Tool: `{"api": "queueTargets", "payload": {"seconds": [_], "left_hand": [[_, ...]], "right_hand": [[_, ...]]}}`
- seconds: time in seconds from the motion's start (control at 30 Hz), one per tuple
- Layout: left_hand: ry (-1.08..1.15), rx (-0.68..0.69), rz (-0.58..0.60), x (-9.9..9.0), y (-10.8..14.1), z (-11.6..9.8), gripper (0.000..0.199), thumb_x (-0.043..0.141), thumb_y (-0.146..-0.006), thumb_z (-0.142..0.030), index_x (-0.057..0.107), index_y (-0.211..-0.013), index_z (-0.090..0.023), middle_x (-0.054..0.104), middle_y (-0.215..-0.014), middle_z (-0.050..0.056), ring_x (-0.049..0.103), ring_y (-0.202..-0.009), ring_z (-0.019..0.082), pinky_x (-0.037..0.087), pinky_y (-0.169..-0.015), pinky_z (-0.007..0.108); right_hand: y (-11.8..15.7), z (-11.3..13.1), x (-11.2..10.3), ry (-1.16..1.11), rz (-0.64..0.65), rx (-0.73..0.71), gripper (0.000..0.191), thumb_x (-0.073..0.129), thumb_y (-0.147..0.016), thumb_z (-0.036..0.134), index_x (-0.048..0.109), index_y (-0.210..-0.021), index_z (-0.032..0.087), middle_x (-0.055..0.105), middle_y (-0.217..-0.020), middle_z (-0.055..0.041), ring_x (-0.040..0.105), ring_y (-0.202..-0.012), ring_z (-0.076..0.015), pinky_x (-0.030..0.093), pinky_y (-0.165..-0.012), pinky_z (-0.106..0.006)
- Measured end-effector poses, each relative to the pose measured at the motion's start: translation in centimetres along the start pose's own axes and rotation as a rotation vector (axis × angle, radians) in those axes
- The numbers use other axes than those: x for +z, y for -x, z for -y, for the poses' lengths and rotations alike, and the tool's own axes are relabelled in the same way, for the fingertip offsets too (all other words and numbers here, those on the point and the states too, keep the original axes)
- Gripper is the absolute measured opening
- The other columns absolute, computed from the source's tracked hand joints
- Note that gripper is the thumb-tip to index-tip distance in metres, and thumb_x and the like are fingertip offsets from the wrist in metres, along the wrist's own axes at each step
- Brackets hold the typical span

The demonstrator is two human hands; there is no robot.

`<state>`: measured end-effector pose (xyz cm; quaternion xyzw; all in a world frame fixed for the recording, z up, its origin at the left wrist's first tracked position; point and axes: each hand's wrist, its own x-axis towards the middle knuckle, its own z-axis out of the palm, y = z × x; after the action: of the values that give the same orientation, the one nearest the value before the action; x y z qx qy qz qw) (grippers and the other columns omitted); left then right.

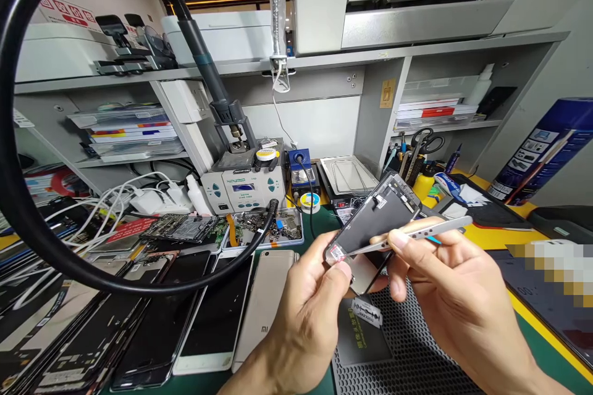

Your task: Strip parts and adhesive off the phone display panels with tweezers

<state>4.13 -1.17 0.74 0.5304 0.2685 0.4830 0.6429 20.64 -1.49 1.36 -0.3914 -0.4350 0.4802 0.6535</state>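
Observation:
My left hand (312, 308) grips the lower end of a dark phone screen assembly (370, 216), held tilted with its back side towards me. A small white and red label (336, 253) sits near the left thumb. In my right hand (449, 278) is a pair of metal tweezers (424, 231), pinched between thumb and fingers. Their tips reach the lower part of the assembly, close to the label; whether they grip anything cannot be made out. Beneath the assembly shows a greyish flat panel (364, 273), partly hidden by the hands.
A razor blade (367, 313) lies on the perforated dark mat (412, 352). Several phones, such as a white-edged one (215, 315), cover the left side. A thick black hose (13, 154) loops across the left foreground. Behind stand a soldering station (245, 188) and a spray can (544, 151).

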Motion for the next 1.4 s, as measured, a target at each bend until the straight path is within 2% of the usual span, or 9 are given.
{"api": "queueTargets", "payload": {"seconds": [0.13,0.4,0.6,0.8,0.97,1.23,1.4], "left_hand": [[0.005,-0.003,0.009,0.03,-0.01,0.05,0.017,0.049,-0.102,-0.029,0.062,-0.104,-0.018,0.037,-0.076,-0.002,0.028,-0.069,0.011,0.031,-0.064,0.027],[0.001,0.005,0.01,-0.03,0.0,0.13,0.025,0.049,-0.102,-0.031,0.064,-0.118,-0.018,0.04,-0.079,-0.001,0.031,-0.071,0.012,0.034,-0.068,0.028],[-0.022,-0.005,-0.012,-0.04,0.02,0.07,0.034,0.052,-0.1,-0.037,0.063,-0.124,-0.016,0.05,-0.08,0.002,0.041,-0.072,0.014,0.041,-0.072,0.029],[-0.05,-0.003,-0.003,-0.12,0.0,0.07,0.032,0.05,-0.101,-0.035,0.063,-0.125,-0.018,0.047,-0.082,0.001,0.038,-0.072,0.013,0.038,-0.071,0.028],[-0.033,0.006,0.002,-0.04,0.0,0.05,0.034,0.05,-0.101,-0.035,0.061,-0.128,-0.017,0.054,-0.089,0.004,0.043,-0.076,0.014,0.042,-0.076,0.03],[-0.041,0.005,-0.009,0.04,-0.1,0.02,0.038,0.051,-0.1,-0.037,0.06,-0.129,-0.015,0.062,-0.092,0.008,0.05,-0.079,0.016,0.045,-0.078,0.032],[-0.058,-0.001,-0.02,-0.08,-0.06,0.07,0.039,0.05,-0.1,-0.038,0.06,-0.13,-0.015,0.062,-0.089,0.007,0.051,-0.077,0.017,0.044,-0.077,0.032]], "right_hand": [[-0.03,0.1,0.01,0.008,-0.004,0.006,0.02,0.082,-0.081,0.035,0.073,-0.086,0.019,0.069,-0.064,-0.0007,0.06,-0.046,-0.0115,0.05,-0.051,-0.024],[0.01,0.16,0.22,-0.001,-0.024,-0.008,0.018,0.083,-0.08,0.033,0.072,-0.086,0.019,0.07,-0.067,-0.0017,0.061,-0.049,-0.0127,0.05,-0.05,-0.025],[-0.01,0.02,0.08,-0.011,-0.019,0.002,0.017,0.082,-0.081,0.033,0.072,-0.086,0.02,0.072,-0.072,-0.0027,0.061,-0.05,-0.0132,0.052,-0.052,-0.025],[-0.08,-0.06,0.11,-0.008,-0.005,-0.022,0.016,0.081,-0.082,0.031,0.071,-0.086,0.02,0.069,-0.066,-0.0005,0.062,-0.049,-0.013,0.051,-0.051,-0.025],[-0.05,-0.08,0.14,-0.002,0.008,-0.029,0.016,0.081,-0.083,0.032,0.07,-0.086,0.02,0.066,-0.06,0.0015,0.062,-0.048,-0.0133,0.05,-0.052,-0.025],[0.02,0.02,0.06,-0.011,0.01,-0.036,0.015,0.081,-0.083,0.031,0.07,-0.084,0.021,0.067,-0.065,0.0026,0.063,-0.049,-0.0118,0.05,-0.051,-0.022],[-0.02,0.02,0.04,-0.014,0.013,-0.04,0.014,0.081,-0.083,0.031,0.071,-0.085,0.021,0.068,-0.07,0.0019,0.063,-0.05,-0.011,0.05,-0.051,-0.022]]}}
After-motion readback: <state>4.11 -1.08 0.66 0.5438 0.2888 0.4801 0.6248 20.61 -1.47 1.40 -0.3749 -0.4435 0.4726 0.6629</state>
